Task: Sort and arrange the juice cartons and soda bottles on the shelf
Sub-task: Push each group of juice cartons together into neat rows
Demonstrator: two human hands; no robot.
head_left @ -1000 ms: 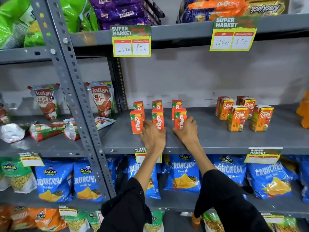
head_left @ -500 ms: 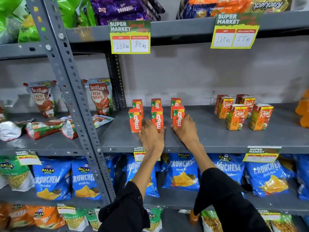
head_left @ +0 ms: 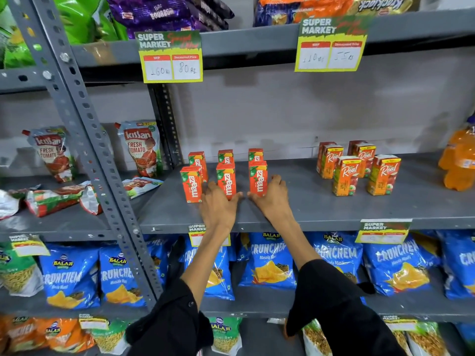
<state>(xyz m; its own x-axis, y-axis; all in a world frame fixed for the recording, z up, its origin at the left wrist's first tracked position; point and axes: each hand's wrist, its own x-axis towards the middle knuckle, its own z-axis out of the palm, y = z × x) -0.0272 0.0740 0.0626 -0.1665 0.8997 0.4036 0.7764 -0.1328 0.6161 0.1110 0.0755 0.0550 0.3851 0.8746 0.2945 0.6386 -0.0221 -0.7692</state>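
Note:
Six orange Maaza juice cartons stand in two rows of three on the grey middle shelf (head_left: 308, 206). My left hand (head_left: 218, 205) cups the base of the front middle Maaza carton (head_left: 226, 181), with fingers on its left and thumb on its right. My right hand (head_left: 273, 199) wraps the front right Maaza carton (head_left: 257, 177) the same way. The front left Maaza carton (head_left: 191, 185) stands untouched. Several Real juice cartons (head_left: 345, 176) stand further right. An orange soda bottle (head_left: 457, 163) sits at the right edge.
A perforated grey upright (head_left: 84, 140) divides the shelves. Kissan tomato pouches (head_left: 142, 147) stand and lie to the left. Blue Crunchem snack bags (head_left: 267, 263) fill the shelf below. Price cards (head_left: 171, 57) hang from the upper shelf edge.
Both hands stay on the front Maaza cartons. The front right carton has been straightened slightly. The view has swung a little to the right.

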